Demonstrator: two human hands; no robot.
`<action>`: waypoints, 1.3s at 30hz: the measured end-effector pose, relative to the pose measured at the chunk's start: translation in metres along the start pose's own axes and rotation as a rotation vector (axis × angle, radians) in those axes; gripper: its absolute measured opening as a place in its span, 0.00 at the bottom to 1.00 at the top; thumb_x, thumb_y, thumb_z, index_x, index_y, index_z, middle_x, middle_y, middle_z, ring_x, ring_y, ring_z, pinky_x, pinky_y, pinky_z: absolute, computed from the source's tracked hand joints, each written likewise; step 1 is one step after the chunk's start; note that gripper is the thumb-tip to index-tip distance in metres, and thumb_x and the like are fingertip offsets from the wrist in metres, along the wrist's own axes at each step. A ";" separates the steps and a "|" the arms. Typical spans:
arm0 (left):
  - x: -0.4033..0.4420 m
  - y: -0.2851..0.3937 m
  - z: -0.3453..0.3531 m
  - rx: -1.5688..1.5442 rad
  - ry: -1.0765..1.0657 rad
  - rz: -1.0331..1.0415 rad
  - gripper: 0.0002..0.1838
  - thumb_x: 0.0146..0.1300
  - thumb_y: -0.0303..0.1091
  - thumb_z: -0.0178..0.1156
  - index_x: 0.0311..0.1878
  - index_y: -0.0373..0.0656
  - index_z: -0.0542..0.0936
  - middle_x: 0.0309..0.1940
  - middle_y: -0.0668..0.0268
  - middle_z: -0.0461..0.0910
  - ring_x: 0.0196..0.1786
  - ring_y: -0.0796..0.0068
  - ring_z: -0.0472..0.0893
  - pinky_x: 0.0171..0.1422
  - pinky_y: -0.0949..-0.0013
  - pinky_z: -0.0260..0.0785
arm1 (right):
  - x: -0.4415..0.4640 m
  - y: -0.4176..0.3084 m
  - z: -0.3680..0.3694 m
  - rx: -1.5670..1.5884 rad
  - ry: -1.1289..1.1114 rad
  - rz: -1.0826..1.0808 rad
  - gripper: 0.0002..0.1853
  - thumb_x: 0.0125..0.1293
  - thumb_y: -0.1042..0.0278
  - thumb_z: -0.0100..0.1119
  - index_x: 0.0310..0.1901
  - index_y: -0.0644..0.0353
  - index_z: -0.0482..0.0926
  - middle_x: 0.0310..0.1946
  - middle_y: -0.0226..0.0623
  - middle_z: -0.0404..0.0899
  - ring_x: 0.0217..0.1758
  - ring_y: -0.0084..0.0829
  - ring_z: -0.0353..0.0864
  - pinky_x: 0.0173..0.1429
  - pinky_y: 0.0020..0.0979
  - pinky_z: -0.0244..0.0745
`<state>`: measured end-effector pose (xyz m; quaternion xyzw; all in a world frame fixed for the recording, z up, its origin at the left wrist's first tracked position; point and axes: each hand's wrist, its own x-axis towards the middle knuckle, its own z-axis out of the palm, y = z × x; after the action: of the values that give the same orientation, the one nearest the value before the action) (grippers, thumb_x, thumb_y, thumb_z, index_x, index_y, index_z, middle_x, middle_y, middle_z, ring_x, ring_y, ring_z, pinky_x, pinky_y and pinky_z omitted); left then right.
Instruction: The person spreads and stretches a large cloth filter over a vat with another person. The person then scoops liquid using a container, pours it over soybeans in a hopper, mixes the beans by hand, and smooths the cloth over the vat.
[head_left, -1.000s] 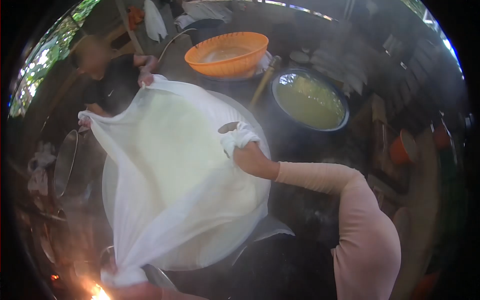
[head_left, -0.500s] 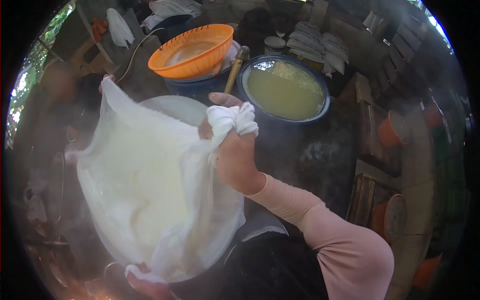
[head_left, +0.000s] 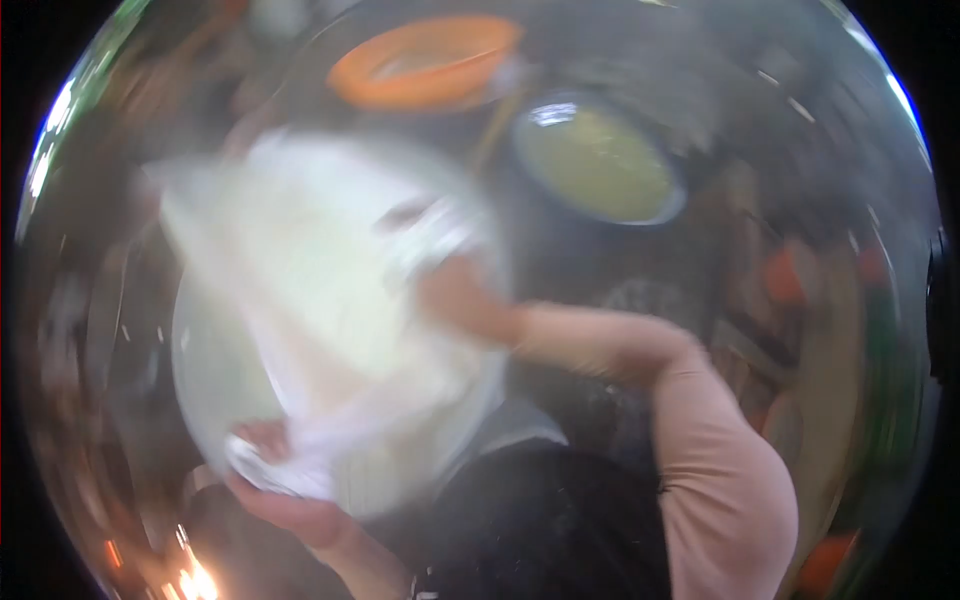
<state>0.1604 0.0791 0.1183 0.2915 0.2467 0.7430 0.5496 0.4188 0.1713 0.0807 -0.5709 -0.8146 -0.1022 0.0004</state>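
A white cloth (head_left: 330,260) with pale, creamy contents is stretched over a wide round white tub (head_left: 205,360), all blurred by motion. My right hand (head_left: 460,290) grips a bunched part of the cloth on the right side, and the bunch sticks out above the fist. At the lower left, my left hand (head_left: 285,505) is closed around another corner of the cloth, over the tub's near rim. At the far left, the cloth's other corners run toward a co-worker, whose hands are too smeared to make out.
An orange basket (head_left: 425,65) stands behind the tub. To its right is a dark-rimmed tub (head_left: 600,165) of yellowish liquid, with a wooden handle (head_left: 495,130) between them. Flames (head_left: 197,580) burn at the lower left. Steam hazes the view.
My left hand has risen with its cloth corner and shows more fully. The cloth's left side has shifted and now slants across the tub. The camera view has moved and blurred.
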 end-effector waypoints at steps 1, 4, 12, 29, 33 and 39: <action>-0.001 0.034 -0.003 0.181 0.251 0.125 0.10 0.69 0.38 0.39 0.34 0.45 0.66 0.27 0.69 0.59 0.31 0.73 0.59 0.48 0.67 0.60 | 0.006 0.036 0.077 0.266 0.216 0.079 0.07 0.60 0.72 0.52 0.37 0.64 0.78 0.34 0.44 0.76 0.40 0.40 0.72 0.45 0.42 0.67; -0.011 0.111 -0.063 -0.067 0.164 0.304 0.09 0.67 0.40 0.45 0.33 0.47 0.64 0.28 0.70 0.61 0.35 0.74 0.62 0.50 0.67 0.59 | 0.019 0.021 -0.006 0.270 0.614 -0.098 0.10 0.61 0.74 0.51 0.42 0.63 0.78 0.41 0.43 0.76 0.43 0.35 0.75 0.50 0.39 0.69; -0.029 0.011 -0.020 0.009 0.294 0.307 0.16 0.67 0.41 0.41 0.43 0.38 0.72 0.28 0.65 0.70 0.29 0.74 0.67 0.49 0.64 0.67 | 0.011 -0.124 0.013 1.612 0.571 0.512 0.12 0.66 0.77 0.52 0.51 0.63 0.74 0.34 0.31 0.77 0.36 0.19 0.74 0.44 0.23 0.70; -0.011 -0.074 -0.019 -0.080 0.630 0.152 0.10 0.67 0.41 0.50 0.40 0.44 0.73 0.29 0.69 0.72 0.30 0.77 0.71 0.38 0.72 0.66 | -0.020 0.000 -0.059 2.049 0.759 0.259 0.12 0.74 0.68 0.48 0.54 0.63 0.70 0.33 0.30 0.74 0.43 0.22 0.73 0.52 0.26 0.69; -0.024 -0.017 0.018 -0.230 0.258 0.096 0.12 0.69 0.41 0.47 0.40 0.43 0.73 0.29 0.67 0.72 0.30 0.74 0.72 0.46 0.65 0.69 | -0.003 -0.013 -0.062 2.013 0.450 0.336 0.13 0.70 0.73 0.50 0.55 0.63 0.67 0.34 0.29 0.74 0.37 0.18 0.71 0.46 0.22 0.69; -0.043 0.127 -0.048 -0.138 0.365 0.492 0.11 0.70 0.37 0.40 0.41 0.44 0.71 0.30 0.68 0.68 0.39 0.73 0.67 0.57 0.64 0.63 | 0.020 -0.007 -0.034 1.734 0.403 0.314 0.12 0.69 0.74 0.50 0.53 0.61 0.69 0.34 0.26 0.71 0.37 0.16 0.70 0.44 0.21 0.68</action>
<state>0.0508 0.0006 0.1651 0.1662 0.2125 0.9088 0.3183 0.4017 0.1823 0.1150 -0.4462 -0.5031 0.4507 0.5871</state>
